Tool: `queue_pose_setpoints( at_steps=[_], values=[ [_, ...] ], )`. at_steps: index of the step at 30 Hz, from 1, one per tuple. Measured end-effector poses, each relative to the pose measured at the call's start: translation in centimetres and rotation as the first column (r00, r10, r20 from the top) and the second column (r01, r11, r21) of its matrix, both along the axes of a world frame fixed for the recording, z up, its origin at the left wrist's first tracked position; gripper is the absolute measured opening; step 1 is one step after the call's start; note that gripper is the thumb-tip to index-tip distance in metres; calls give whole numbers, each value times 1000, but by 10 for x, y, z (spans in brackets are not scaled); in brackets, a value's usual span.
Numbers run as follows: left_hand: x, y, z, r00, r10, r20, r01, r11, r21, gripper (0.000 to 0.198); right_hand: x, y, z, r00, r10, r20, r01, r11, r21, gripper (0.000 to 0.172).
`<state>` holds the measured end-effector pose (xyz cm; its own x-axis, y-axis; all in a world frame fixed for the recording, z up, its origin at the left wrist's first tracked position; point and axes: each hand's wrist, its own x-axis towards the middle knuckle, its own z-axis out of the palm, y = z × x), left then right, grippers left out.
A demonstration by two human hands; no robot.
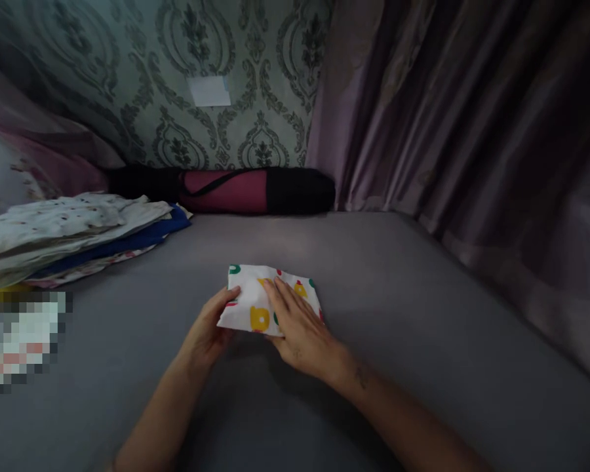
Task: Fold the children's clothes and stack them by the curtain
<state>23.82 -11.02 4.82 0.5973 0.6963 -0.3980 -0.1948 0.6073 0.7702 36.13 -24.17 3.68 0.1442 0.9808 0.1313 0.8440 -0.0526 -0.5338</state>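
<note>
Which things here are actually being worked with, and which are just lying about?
In use:
white patterned cloth
left hand, gripping its left side
right hand, fingers across its top

Just lying about:
stack of cloths at left
long black-and-maroon bag
pixelated item, unidentifiable

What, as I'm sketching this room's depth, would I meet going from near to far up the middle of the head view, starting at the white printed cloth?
White printed cloth, its left edge in the left hand, the right hand over it → long black-and-maroon bag → patterned wall.
</note>
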Motion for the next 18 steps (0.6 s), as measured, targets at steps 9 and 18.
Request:
queue_pose_setpoints(
  at_steps=[9,18],
  values=[
    [-5,-6,-6,952,-56,299,24,994,109,14,6,7,8,923,7,-385,100,961,256,72],
    [1,6,-26,986,118,118,-138,975,173,23,35,16,29,-169,-80,-982,300,945,-129,30]
  ],
)
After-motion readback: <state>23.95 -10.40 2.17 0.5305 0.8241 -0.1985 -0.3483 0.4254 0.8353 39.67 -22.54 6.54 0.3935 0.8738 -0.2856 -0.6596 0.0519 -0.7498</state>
